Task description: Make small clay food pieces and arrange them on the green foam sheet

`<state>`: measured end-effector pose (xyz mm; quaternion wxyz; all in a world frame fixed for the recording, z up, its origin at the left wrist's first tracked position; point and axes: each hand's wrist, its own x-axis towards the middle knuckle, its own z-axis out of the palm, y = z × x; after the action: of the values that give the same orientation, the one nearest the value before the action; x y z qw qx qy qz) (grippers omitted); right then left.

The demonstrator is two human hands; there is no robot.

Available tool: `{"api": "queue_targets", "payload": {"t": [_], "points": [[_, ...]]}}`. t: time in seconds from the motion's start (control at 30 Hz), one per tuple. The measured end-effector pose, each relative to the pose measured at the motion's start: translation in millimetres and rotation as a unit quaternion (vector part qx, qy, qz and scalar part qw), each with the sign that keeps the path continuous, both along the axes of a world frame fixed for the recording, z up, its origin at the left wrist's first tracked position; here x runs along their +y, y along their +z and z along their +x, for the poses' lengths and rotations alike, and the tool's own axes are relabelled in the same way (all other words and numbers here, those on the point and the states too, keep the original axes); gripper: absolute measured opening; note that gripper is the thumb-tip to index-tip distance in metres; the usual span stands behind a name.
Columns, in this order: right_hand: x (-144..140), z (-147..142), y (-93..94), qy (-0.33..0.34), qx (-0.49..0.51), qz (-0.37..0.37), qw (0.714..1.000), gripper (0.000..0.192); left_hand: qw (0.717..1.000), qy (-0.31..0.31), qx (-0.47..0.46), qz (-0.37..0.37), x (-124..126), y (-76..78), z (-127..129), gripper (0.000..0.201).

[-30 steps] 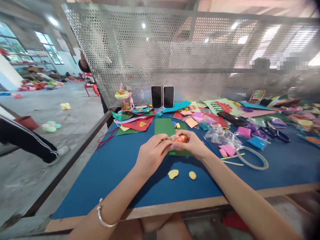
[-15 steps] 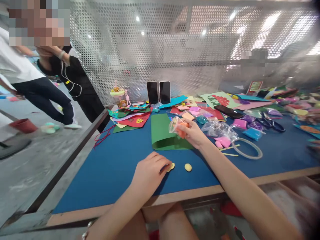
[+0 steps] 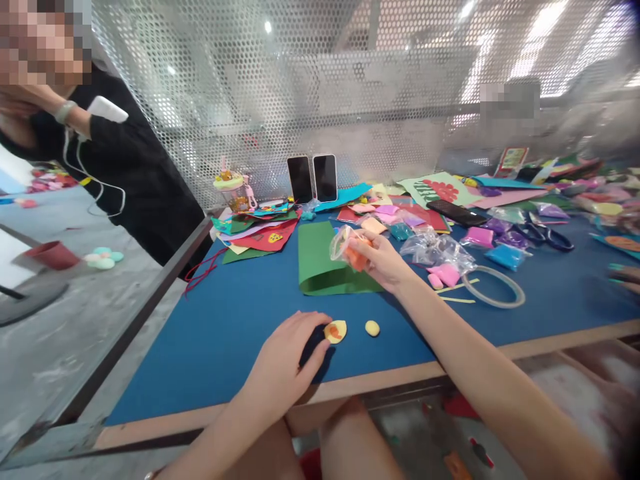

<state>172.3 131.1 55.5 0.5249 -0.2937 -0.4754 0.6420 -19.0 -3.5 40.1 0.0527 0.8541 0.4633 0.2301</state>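
Observation:
My right hand is closed on a clear plastic bag of orange clay, held above a folded sheet of green paper. Low over the blue tabletop, my left hand has its thumb and fingers apart. Its fingertips are at the edge of a flat yellow clay piece with an orange patch on it; whether they touch it I cannot tell. To the right of that piece lies a small yellow clay oval.
Colored paper and a lidded cup are at the back left. Two phones lean upright by the mesh panel. Clay bags, scissors and a clear ring lie right. A person in black stands left.
My left thumb and fingers have spread and drawn back from the flat yellow clay, whose orange patch now shows. My right hand still holds the bag. The view has shifted slightly.

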Motion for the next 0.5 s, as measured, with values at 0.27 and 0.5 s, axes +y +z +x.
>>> {"api": "queue_targets", "payload": {"t": [0.27, 0.5], "points": [[-3.1, -0.3, 2.6, 0.0, 0.007, -0.003, 1.0, 0.038, 0.987, -0.03, 0.109, 0.117, -1.9, -6.4, 4.4, 0.025], [-6.5, -1.1, 5.4, -0.017, -0.006, 0.0, 1.0, 0.038, 0.975, 0.096, -0.126, 0.156, 32.5, 39.3, 9.3, 0.01]]}}
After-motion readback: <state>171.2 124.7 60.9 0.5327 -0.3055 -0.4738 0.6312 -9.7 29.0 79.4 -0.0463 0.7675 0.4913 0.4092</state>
